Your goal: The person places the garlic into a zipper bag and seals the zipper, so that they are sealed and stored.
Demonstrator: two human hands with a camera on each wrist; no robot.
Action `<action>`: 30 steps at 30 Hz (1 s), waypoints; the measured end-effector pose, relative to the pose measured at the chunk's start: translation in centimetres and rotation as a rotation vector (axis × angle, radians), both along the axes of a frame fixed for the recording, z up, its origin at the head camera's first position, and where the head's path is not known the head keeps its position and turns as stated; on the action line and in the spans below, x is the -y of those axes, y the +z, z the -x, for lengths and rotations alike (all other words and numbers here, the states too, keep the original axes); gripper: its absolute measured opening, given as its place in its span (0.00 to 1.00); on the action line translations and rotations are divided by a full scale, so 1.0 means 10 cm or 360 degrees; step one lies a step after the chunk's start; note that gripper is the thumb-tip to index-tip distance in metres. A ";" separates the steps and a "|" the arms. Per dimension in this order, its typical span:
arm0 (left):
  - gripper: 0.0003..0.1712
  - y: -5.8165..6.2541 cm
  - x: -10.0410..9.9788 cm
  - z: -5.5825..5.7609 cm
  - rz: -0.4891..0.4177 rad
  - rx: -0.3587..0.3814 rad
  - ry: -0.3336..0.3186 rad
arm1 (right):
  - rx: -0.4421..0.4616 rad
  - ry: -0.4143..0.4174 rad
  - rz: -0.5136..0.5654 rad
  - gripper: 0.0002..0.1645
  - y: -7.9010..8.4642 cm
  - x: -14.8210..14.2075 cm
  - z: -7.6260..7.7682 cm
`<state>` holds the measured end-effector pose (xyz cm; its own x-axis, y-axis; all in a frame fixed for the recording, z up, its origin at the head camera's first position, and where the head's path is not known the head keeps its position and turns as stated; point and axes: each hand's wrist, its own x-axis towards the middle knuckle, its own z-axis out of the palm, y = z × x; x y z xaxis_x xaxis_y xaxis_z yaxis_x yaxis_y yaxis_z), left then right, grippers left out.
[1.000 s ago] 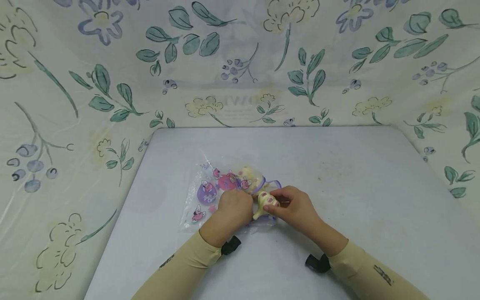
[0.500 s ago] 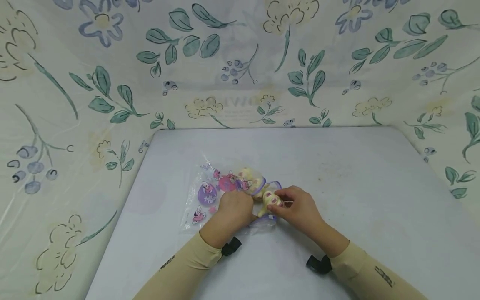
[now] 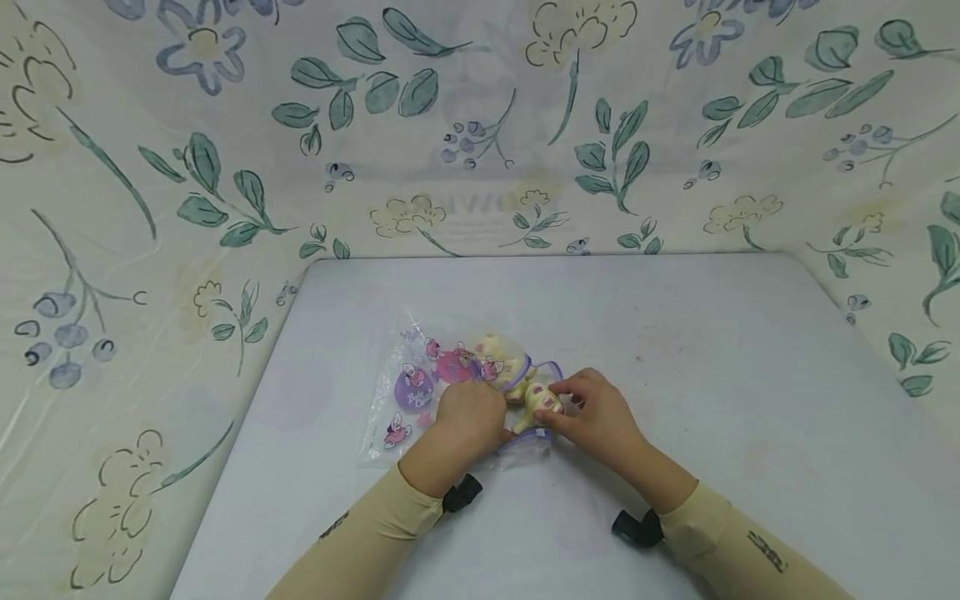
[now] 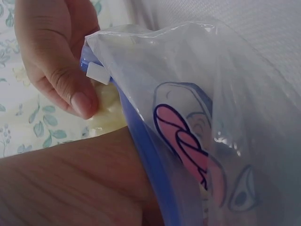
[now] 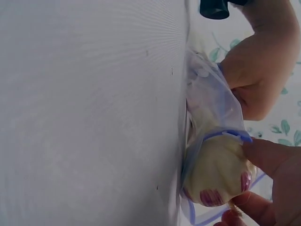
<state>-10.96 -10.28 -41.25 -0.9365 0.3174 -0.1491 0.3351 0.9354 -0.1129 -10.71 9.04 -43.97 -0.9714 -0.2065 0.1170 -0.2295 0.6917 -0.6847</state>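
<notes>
A clear zip bag point(image 3: 412, 390) printed with pink and purple cartoons lies on the table. My left hand point(image 3: 471, 415) holds the bag at its mouth, fingers curled; in the left wrist view the blue zip edge point(image 4: 141, 132) crosses that hand and hides the fingertips. My right hand point(image 3: 592, 408) pinches a small cream toy point(image 3: 542, 398) with pink patches between thumb and fingers. In the right wrist view, this rounded toy point(image 5: 216, 169) sits at the bag's mouth, with the purple zip strip beside it. A second cream toy point(image 3: 495, 350) shows through the bag's far part.
The white table point(image 3: 712, 350) extends around the bag, with small specks at its right. A floral-patterned sheet point(image 3: 480, 125) hangs behind and at both sides. Dark camera mounts point(image 3: 636, 528) sit at both wrists.
The right hand has shifted the small cream toy slightly right, away from the left hand, and it has turned a little. The left hand and bag have barely moved.
</notes>
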 end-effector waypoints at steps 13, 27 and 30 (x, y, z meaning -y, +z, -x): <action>0.28 -0.03 0.00 0.01 -0.0027 -0.0013 -0.0004 | -0.0009 0.0053 0.0077 0.20 -0.03 -0.05 0.00; 0.27 -0.01 0.02 0.00 0.0001 -0.0031 -0.0047 | 0.0157 0.0044 0.0228 0.15 -0.09 -0.03 0.03; 0.27 -0.01 0.01 0.01 -0.0005 -0.0036 -0.0053 | 0.0120 0.0101 0.0215 0.11 -0.10 -0.02 0.03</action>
<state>-11.02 -10.40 -41.37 -0.9286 0.3488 -0.1269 0.3633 0.9242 -0.1182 -10.97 9.26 -44.98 -0.9640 -0.2551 0.0751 -0.2143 0.5779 -0.7875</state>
